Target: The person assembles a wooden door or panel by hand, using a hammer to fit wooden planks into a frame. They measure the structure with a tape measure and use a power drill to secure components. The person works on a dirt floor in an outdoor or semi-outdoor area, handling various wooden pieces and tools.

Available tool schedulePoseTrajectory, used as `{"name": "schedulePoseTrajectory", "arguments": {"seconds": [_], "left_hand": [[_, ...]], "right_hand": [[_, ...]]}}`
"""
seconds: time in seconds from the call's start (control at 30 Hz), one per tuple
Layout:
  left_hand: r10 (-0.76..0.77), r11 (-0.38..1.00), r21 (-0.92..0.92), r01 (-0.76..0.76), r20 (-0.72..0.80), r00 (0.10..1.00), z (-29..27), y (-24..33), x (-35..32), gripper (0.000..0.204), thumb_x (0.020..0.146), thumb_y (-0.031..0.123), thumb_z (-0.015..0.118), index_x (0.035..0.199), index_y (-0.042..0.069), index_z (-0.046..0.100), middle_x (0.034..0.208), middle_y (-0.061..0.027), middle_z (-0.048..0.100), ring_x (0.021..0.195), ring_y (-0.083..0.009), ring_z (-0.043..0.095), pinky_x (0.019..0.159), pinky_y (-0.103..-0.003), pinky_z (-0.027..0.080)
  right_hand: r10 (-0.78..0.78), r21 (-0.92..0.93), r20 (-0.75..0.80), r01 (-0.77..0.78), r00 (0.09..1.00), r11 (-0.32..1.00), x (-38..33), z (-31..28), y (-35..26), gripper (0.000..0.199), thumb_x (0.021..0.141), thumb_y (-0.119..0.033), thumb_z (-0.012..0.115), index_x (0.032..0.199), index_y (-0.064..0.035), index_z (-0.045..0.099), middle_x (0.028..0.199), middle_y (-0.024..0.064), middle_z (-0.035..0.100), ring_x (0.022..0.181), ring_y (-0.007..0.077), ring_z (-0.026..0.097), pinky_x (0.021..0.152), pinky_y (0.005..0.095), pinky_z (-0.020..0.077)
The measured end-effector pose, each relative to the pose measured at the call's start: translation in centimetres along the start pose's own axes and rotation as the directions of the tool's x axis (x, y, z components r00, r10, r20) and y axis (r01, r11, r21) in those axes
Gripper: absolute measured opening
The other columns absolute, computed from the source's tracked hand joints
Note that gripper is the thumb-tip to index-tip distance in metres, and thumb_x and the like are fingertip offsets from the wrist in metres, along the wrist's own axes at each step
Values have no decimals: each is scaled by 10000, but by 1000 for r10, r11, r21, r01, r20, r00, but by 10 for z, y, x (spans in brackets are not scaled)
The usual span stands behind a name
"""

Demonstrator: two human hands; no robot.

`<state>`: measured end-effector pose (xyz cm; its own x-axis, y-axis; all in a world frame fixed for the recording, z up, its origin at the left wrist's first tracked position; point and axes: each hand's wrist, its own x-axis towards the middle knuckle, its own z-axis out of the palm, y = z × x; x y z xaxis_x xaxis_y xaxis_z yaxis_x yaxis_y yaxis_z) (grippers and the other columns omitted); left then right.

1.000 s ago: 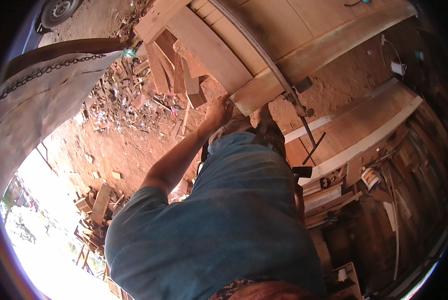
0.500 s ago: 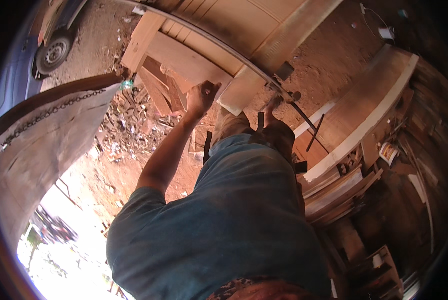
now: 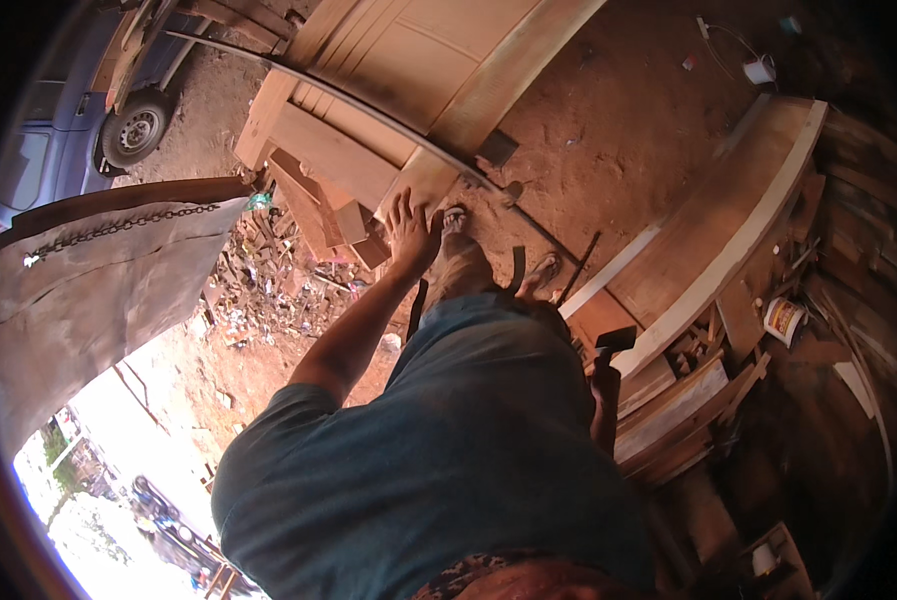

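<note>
The left hand (image 3: pixel 411 235) hangs with fingers spread wide, empty, its fingertips just at the near edge of the wooden door (image 3: pixel 408 95) that lies flat on the dirt. The door's long axis runs from the upper right down to the lower left, ahead of the hand; it is pale, bare wood with raised panels and a lighter frame. Left of the hand lies a heap of wood scraps (image 3: pixel 268 280), and past that a brown sheet with a chain (image 3: pixel 118 228). Right of the hand stands a sandalled foot (image 3: pixel 458 260). Further right lies a long plank (image 3: pixel 728 230). The right hand is hidden behind the blue shirt (image 3: pixel 448 460); its state cannot be told
</note>
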<state>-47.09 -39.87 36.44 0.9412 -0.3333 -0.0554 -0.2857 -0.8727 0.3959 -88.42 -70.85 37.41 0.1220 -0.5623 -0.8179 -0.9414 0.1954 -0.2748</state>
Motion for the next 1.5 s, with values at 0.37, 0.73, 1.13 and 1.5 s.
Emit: {"name": "schedulePoseTrajectory", "arguments": {"seconds": [0.37,0.73,1.13,1.5], "left_hand": [[-88,358,-550,755,785,613,135,168,-98,729,989,641,426,1150,-32,655,932,-166,712,898,-217,671,775,-349,519],[129,509,-377,774,922,365,143,214,-66,750,963,696,414,965,-5,679,695,-43,581,590,-154,558,554,-303,462],[681,-456,122,882,686,258,158,224,-63,435,1057,457,426,733,166,439,605,35,347,488,-106,340,467,-259,311],[462,-533,107,839,868,183,137,239,-58,423,1046,363,448,674,162,430,564,31,354,427,-114,324,357,-244,256]], "right_hand": [[-739,253,67,705,671,663,48,-50,-280,760,888,-134,651,1523,-5,254,1427,220,476,1254,298,535,1052,390,424],[-867,7,-62,869,495,495,126,114,-535,851,902,-365,647,1550,-42,201,1502,303,356,1355,453,413,1120,473,365],[-623,-417,220,650,751,635,188,79,-273,407,938,-350,586,1115,12,646,1009,232,676,975,395,646,870,466,515],[-825,-309,537,951,178,4,281,151,-210,163,903,-167,557,872,-54,672,929,133,673,857,321,649,750,402,521]]}}
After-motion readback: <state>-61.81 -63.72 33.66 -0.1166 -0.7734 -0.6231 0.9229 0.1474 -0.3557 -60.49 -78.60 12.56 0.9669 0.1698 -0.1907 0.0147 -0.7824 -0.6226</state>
